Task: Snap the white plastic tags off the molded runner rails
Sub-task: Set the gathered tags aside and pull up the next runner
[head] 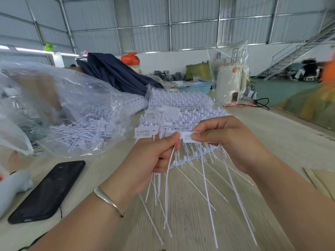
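Observation:
A stack of white molded runner rails with several tags attached lies on the wooden table ahead of me. My left hand grips a bundle of loose white tags, their flat heads sticking up and their long thin tails hanging down. My right hand pinches one tag head between thumb and fingers, close against my left thumb, while several more tag tails hang below it over a runner rail.
A clear plastic bag holding several loose tags lies at the left. A black phone rests near the front left edge. Farther back are dark cloth, a blue basket and a white appliance.

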Available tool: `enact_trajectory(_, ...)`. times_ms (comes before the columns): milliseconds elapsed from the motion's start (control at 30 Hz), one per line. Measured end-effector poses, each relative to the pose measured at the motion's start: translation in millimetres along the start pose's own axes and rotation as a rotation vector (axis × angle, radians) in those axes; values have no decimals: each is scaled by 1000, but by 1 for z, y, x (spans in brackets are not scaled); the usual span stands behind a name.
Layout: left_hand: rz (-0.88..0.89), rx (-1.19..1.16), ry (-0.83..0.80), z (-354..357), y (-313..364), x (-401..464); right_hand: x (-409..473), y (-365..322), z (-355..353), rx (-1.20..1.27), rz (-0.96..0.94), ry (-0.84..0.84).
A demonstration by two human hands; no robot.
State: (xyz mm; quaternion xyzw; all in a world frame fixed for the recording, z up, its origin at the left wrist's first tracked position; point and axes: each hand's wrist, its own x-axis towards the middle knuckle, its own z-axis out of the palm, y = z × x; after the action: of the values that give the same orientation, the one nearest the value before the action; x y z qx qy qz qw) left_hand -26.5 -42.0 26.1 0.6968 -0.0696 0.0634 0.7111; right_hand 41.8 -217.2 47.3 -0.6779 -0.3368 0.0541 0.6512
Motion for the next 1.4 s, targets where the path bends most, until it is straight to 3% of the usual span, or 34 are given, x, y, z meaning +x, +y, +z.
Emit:
enact_trajectory(167,-30,72,29,-14,3,-1,-1,-5,-16,-251,-6,14)
enact_trajectory(333,-15,15,79,-20,4,2,-1,-4,-23,-265,-25,86)
enact_trajectory(567,27,-284,79,0,-3,6,-2,-2,-5,-256,-62,-21)
enact_trajectory(833,290,-275,226,7,3,0,-3,-1,-3,-213,-129,-43)
enact_trajectory(1033,322,-373,168,8,12,-6,-2,2,1,-222,-159,-36)
enact_trajectory(1167,448,-453,178,5,18,-10,-2,5,2,-264,-143,-48)
enact_trajectory(1400,314,-772,153,-8,19,-7,-1,11,2,-360,-97,-12)
